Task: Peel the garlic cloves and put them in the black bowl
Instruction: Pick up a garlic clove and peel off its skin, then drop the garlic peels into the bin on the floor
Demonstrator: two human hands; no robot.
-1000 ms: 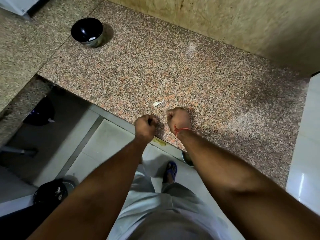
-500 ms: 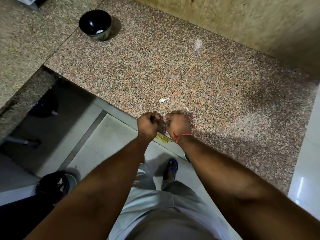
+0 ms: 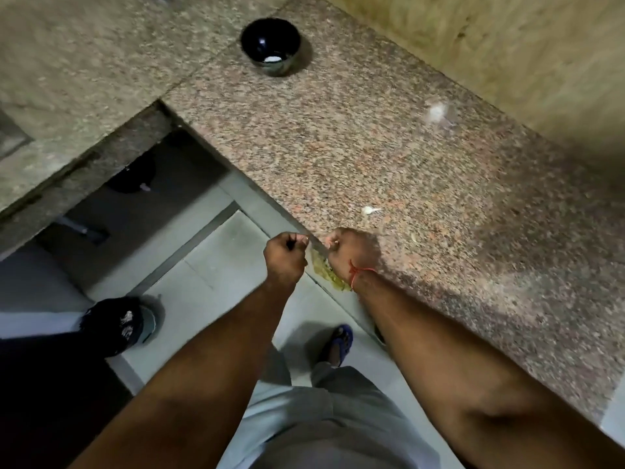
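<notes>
While both hands work at the tabletop (image 3: 389, 157) edge, the left hand (image 3: 286, 257) grips a knife handle, blade reaching toward the right hand (image 3: 348, 252). That one pinches a clove. The black bowl (image 3: 270, 45) sits well beyond, leftward.

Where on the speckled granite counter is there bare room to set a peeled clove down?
Bare granite counter runs between the black bowl and the small white garlic piece, and right of that piece. It is crowded at the near edge, where the left hand and right hand work a knife blade.
</notes>
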